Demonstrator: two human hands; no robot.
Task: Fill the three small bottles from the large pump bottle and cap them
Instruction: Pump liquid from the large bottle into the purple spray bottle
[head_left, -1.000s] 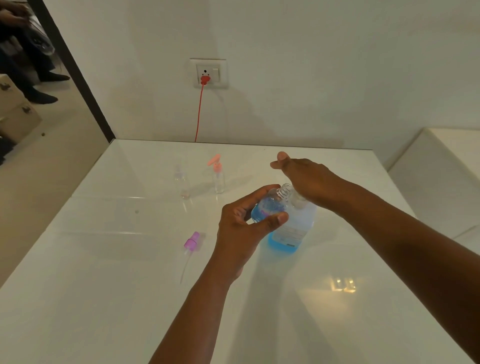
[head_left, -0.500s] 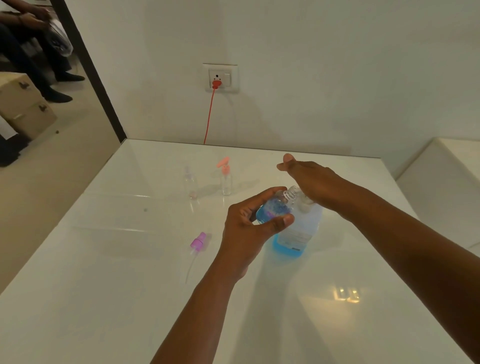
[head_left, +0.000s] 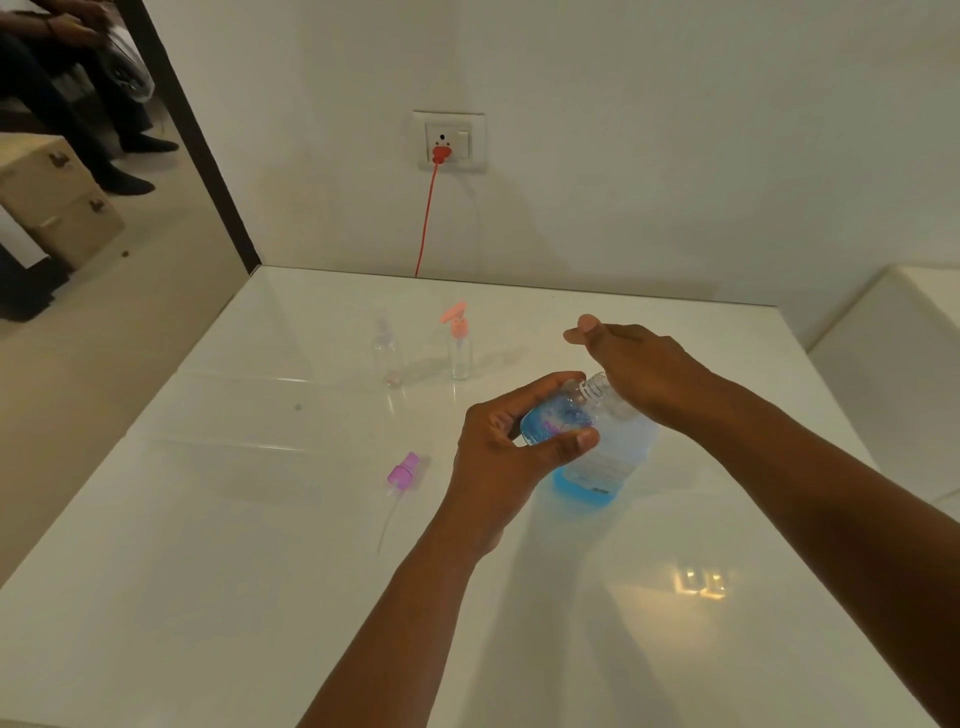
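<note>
Head view: the left hand (head_left: 511, 447) curls thumb and fingers round a small bottle (head_left: 558, 415), tilted with its open threaded neck up and to the right, blue liquid filling much of it. The right hand (head_left: 639, 369) lies flat, fingers straight, pressing down on the top of the pump bottle (head_left: 605, 462), whose pump head is hidden under the palm; it stands on the table (head_left: 208, 597) just behind the small bottle, a low band of blue at its base. Farther back stand two clear bottles well apart from the hands: one (head_left: 387, 353) with a clear top, one (head_left: 460, 348) with a pink pump. A purple spray cap (head_left: 402, 470) lies left of the left hand.
</note>
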